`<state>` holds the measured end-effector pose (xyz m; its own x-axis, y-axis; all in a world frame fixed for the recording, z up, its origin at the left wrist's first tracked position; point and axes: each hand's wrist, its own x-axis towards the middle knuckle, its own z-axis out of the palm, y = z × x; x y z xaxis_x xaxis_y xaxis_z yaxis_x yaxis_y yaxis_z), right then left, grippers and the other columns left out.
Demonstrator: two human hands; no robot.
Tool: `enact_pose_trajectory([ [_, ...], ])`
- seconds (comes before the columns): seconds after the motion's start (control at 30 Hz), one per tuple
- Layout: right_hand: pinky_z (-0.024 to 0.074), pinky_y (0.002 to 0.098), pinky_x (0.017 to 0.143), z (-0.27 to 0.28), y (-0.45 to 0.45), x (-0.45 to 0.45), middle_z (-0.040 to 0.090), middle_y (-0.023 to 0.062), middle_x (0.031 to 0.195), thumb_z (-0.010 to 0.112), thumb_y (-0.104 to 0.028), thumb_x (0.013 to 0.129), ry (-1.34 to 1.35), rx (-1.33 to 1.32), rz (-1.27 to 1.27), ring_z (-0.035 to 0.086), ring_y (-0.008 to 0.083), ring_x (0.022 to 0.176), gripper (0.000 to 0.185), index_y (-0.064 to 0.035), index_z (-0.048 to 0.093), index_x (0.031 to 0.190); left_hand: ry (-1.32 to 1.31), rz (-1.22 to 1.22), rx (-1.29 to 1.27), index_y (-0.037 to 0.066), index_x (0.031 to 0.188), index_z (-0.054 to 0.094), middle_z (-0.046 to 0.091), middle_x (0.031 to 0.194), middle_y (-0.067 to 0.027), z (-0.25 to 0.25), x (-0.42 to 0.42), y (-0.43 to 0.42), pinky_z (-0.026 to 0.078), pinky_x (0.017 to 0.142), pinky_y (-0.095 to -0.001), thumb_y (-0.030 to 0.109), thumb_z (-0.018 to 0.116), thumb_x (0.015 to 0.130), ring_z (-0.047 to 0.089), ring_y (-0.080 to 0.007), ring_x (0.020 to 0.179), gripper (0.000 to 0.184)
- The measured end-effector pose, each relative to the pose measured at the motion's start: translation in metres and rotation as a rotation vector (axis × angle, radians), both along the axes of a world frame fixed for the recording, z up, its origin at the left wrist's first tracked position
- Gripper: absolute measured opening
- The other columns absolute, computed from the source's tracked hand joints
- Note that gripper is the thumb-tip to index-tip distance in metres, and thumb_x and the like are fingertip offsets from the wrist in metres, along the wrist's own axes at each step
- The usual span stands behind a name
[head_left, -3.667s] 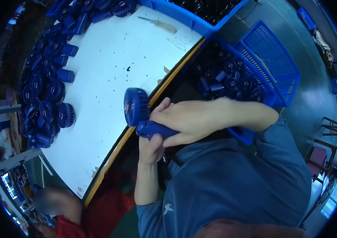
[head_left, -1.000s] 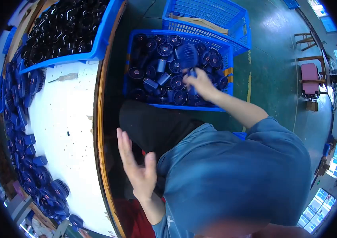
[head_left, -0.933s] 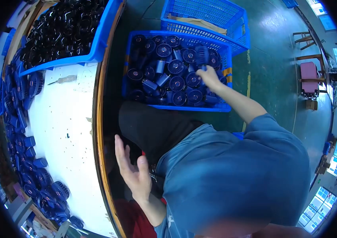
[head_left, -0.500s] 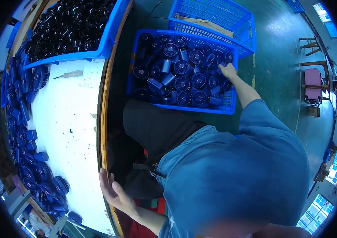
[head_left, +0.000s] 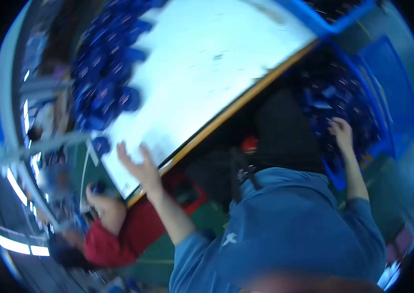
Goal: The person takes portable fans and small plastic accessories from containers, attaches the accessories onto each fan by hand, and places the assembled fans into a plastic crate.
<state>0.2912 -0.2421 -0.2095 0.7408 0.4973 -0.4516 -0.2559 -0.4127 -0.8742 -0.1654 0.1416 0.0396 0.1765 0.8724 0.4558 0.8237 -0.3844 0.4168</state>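
The view is smeared by motion. My left hand (head_left: 143,168) is over the near edge of the white table (head_left: 182,83), its fingers spread and nothing in it. My right hand (head_left: 342,132) hangs over the blue crate (head_left: 387,115) of dark blue fans (head_left: 331,95), fingers bent and apart, with nothing visible in it. More blue fans (head_left: 102,73) lie heaped along the far side of the table. One fan (head_left: 130,99) lies at the edge of that heap, beyond my left hand.
A co-worker in a red sleeve (head_left: 111,244) is at the lower left, a hand near a small dark object. A blue bin (head_left: 336,24) with black parts stands on the table's upper right corner. Another blue crate (head_left: 392,88) stands beyond the fan crate.
The view has swung toward the table's left end and the co-worker. My right hand has drawn back from the crate's far end, without a visible fan. My left hand now reaches over the tabletop, still spread.
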Motion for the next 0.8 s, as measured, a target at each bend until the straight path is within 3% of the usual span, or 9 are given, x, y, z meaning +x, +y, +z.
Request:
enact_pose_trajectory([
  [0.07,0.0505,0.0251,0.069,0.015,0.015,0.005,0.066,0.0059,0.087,0.063,-0.013,0.093,-0.037,0.028,0.088,0.062,0.0116,0.077,0.025,0.0008,0.062,0.114,0.118,0.105,0.077,-0.006,0.137,0.042,0.035,0.146,-0.0293,0.001,-0.01,0.016,0.025,0.115,-0.0474,0.024,0.07,0.088,0.031,-0.0406,0.138,0.064],
  [0.2,0.0499,0.0241,0.074,0.08,0.061,-0.003,0.067,0.0065,0.094,0.06,-0.012,0.095,-0.102,0.049,0.162,0.062,0.0108,0.082,0.027,0.002,0.061,0.118,0.122,0.309,-0.015,-0.007,0.141,0.037,0.027,0.149,-0.0322,-0.001,-0.027,0.046,0.023,0.115,-0.0497,0.045,0.065,0.088,0.025,-0.0438,0.141,0.079],
  [0.3,0.0506,0.0259,0.084,0.109,0.079,-0.012,0.066,0.0094,0.105,0.056,-0.012,0.098,-0.192,0.053,0.271,0.063,0.0131,0.091,0.029,0.0018,0.059,0.122,0.088,0.39,0.03,-0.007,0.143,0.036,0.026,0.15,-0.0328,-0.013,-0.067,0.082,0.023,0.115,-0.05,0.048,0.063,0.088,0.024,-0.0448,0.141,0.082],
  [0.43,0.0516,0.0298,0.089,0.143,0.107,-0.032,0.065,0.0108,0.106,0.056,-0.013,0.098,-0.207,0.09,0.371,0.063,0.0148,0.095,0.029,0.0011,0.058,0.123,0.058,0.586,-0.047,-0.006,0.146,0.028,0.027,0.147,-0.0354,-0.016,-0.11,0.148,0.028,0.112,-0.0514,0.059,0.065,0.082,0.03,-0.0461,0.138,0.099],
  [0.47,0.0511,0.0293,0.088,0.149,0.111,-0.038,0.065,0.0111,0.106,0.056,-0.014,0.098,-0.213,0.114,0.394,0.063,0.0149,0.096,0.029,0.0008,0.058,0.123,0.091,0.615,-0.048,-0.007,0.146,0.026,0.031,0.145,-0.0354,-0.015,-0.117,0.16,0.033,0.11,-0.0494,0.062,0.065,0.079,0.037,-0.0454,0.133,0.103],
  [0.6,0.0511,0.0295,0.09,0.173,0.128,-0.06,0.064,0.0103,0.106,0.057,-0.012,0.097,-0.196,0.177,0.466,0.062,0.0147,0.097,0.028,0.001,0.058,0.122,0.03,0.612,-0.11,-0.008,0.143,0.032,0.04,0.139,-0.0338,-0.007,-0.124,0.173,0.039,0.106,-0.0451,0.058,0.07,0.078,0.048,-0.0428,0.125,0.1],
  [0.67,0.0518,0.029,0.087,0.186,0.133,-0.072,0.065,0.0103,0.105,0.058,-0.009,0.095,-0.26,0.222,0.534,0.063,0.0146,0.094,0.027,0.0,0.059,0.121,-0.173,0.563,-0.033,-0.009,0.137,0.04,0.051,0.129,-0.0299,0.01,-0.115,0.154,0.044,0.1,-0.0401,0.05,0.077,0.075,0.056,-0.0374,0.115,0.094],
  [0.7,0.0523,0.029,0.085,0.193,0.136,-0.078,0.066,0.0105,0.103,0.059,-0.008,0.094,-0.297,0.239,0.562,0.064,0.0148,0.092,0.027,-0.0012,0.06,0.12,-0.287,0.482,0.107,-0.009,0.131,0.046,0.056,0.122,-0.0231,0.006,-0.117,0.141,0.046,0.094,-0.0355,0.04,0.081,0.075,0.058,-0.0295,0.108,0.082],
  [0.8,0.0511,0.0285,0.086,0.22,0.155,-0.1,0.066,0.0114,0.105,0.058,-0.005,0.092,-0.206,0.33,0.611,0.064,0.0153,0.094,0.03,0.0003,0.059,0.122,-0.649,0.121,-0.002,-0.007,0.129,0.049,0.055,0.119,-0.0134,0.035,-0.064,0.044,0.045,0.09,-0.0295,0.032,0.077,0.081,0.056,-0.0198,0.104,0.068],
])
